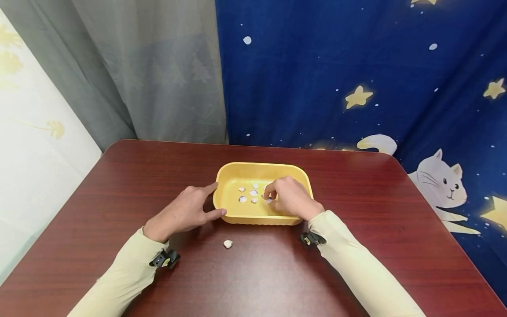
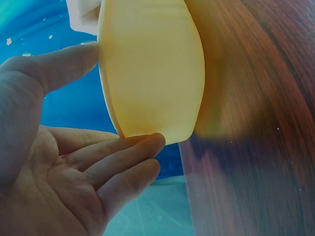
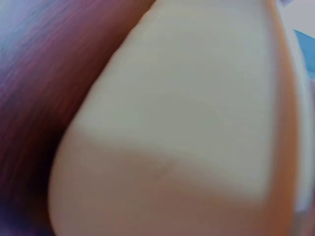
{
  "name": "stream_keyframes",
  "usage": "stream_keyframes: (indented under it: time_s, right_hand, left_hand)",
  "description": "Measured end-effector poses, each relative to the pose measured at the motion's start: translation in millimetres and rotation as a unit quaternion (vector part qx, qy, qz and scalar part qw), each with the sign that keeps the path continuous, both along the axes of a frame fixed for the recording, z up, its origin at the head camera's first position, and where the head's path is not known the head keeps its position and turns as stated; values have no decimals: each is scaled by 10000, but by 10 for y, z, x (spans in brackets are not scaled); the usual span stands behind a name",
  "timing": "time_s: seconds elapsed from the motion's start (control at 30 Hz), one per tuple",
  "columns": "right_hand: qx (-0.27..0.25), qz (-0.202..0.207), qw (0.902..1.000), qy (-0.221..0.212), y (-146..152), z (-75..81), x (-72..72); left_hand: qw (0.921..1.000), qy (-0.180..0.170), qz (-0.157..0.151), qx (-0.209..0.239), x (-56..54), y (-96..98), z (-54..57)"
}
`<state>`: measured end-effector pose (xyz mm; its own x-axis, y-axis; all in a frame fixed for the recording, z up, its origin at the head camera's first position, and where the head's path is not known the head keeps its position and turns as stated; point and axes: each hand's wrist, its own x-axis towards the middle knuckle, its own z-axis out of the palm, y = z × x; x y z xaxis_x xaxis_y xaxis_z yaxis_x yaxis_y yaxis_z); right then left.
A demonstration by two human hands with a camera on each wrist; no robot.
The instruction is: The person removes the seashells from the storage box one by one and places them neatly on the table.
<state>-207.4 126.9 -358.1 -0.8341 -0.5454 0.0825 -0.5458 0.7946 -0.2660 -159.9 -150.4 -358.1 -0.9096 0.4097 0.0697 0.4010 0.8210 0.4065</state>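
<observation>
A yellow plastic basin (image 1: pixel 231 185) with rounded corners stands on the table, several small white seashells (image 1: pixel 253 193) spread over its floor. At its left end my left hand (image 1: pixel 184 209) rests on the rim, thumb at the near corner and index finger farther back. In the left wrist view the fingers (image 2: pixel 130 169) lie extended against the outer wall. My right hand (image 1: pixel 291 196) reaches over the near right rim with fingers curled down, pinching a shell (image 1: pixel 269 200) low inside the basin. The right wrist view is filled by the basin's blurred outer side (image 3: pixel 177 108).
A single shell (image 1: pixel 228 244) lies on the dark red wood table (image 1: pixel 253 277), in front of the basin. Behind the table hang a grey curtain (image 1: pixel 158 88) and a blue curtain (image 1: pixel 297 88) printed with stars and a cat.
</observation>
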Motion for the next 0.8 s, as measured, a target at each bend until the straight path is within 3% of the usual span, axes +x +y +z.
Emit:
stream_keyframes:
  time_s: [0.47, 0.8]
  right_hand:
    - [-81, 478, 9982, 362, -71, 258, 259]
    - [-217, 680, 9958, 566, -131, 327, 451]
  left_hand:
    - [10000, 49, 0, -18, -3, -5, 3]
    - [10000, 42, -16, -6, -9, -5, 3]
